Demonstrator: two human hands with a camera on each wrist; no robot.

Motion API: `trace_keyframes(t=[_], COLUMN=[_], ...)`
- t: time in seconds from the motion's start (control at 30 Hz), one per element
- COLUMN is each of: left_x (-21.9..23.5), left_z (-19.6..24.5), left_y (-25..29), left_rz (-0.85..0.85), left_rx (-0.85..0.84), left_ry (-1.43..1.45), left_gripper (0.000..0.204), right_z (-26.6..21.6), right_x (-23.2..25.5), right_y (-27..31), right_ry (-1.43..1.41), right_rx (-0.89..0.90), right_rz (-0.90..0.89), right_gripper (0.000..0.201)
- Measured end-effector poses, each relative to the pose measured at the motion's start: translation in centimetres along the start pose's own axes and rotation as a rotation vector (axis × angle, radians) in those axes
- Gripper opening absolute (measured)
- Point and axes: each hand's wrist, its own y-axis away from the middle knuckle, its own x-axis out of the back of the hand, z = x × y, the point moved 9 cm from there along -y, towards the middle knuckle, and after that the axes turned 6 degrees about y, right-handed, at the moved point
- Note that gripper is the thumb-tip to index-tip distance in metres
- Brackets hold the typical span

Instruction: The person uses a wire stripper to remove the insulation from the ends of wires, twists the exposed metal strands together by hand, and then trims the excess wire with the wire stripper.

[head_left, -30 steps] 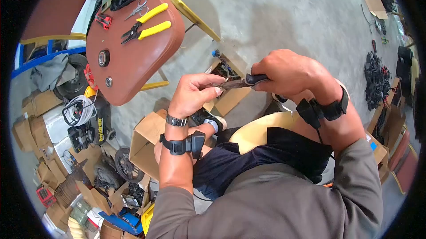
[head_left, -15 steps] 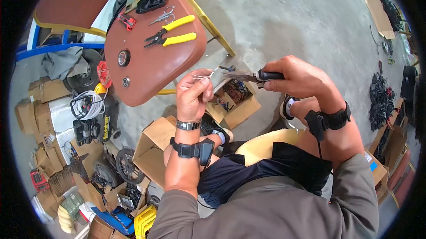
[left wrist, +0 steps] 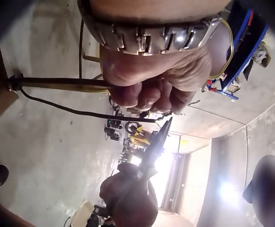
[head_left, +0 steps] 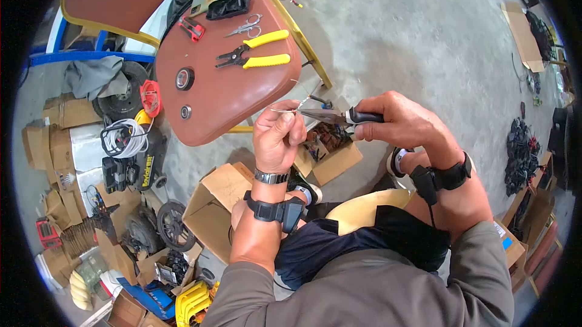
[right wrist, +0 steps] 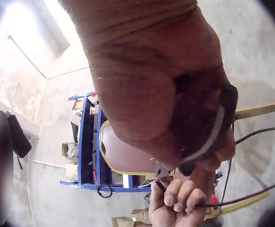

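In the head view my left hand pinches thin bare wire ends between thumb and fingers, and some strands stick out past the fingertips. A dark cable runs to that hand in the left wrist view. My right hand grips the black handles of a pair of pliers. The plier tips point left and meet the wire right at the left fingertips. Most of the handles is hidden inside the right palm.
A brown chair seat holds yellow-handled wire strippers, scissors, a red cutter and two tape rolls. Below my hands stands an open cardboard box of parts. Boxes, wheels and coiled cable crowd the left floor.
The pliers moved off the left fingers to the right, showing twisted strands, then came back to the wire at the left fingertips. The head view shifted, so the chair sits farther right.
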Motion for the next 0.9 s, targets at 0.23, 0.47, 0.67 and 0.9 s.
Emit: trace_keyframes(t=[0.23,0.47,0.67,0.9], left_x=[0.7,1.4,0.9,0.6], left_z=[0.6,1.6,1.7,3.1], left_y=[0.0,0.1,0.2,1.1], left_rz=[0.08,0.197,0.146,0.085], left_rx=[-0.057,-0.146,-0.131,-0.12], left_ry=[-0.054,-0.088,0.002,0.016], left_gripper=[0.024,0.019,0.02,0.023], right_z=[-0.5,-0.2,-0.3,-1.2], right_x=[-0.5,0.0,1.5,1.7], right_y=[-0.7,-0.9,-1.3,-5.3], right_ry=[-0.029,-0.102,-0.455,-0.502], right_rx=[0.024,0.021,0.043,0.109], right_rz=[-0.003,0.001,0.151,0.277], right_gripper=[0.026,0.023,0.022,0.038])
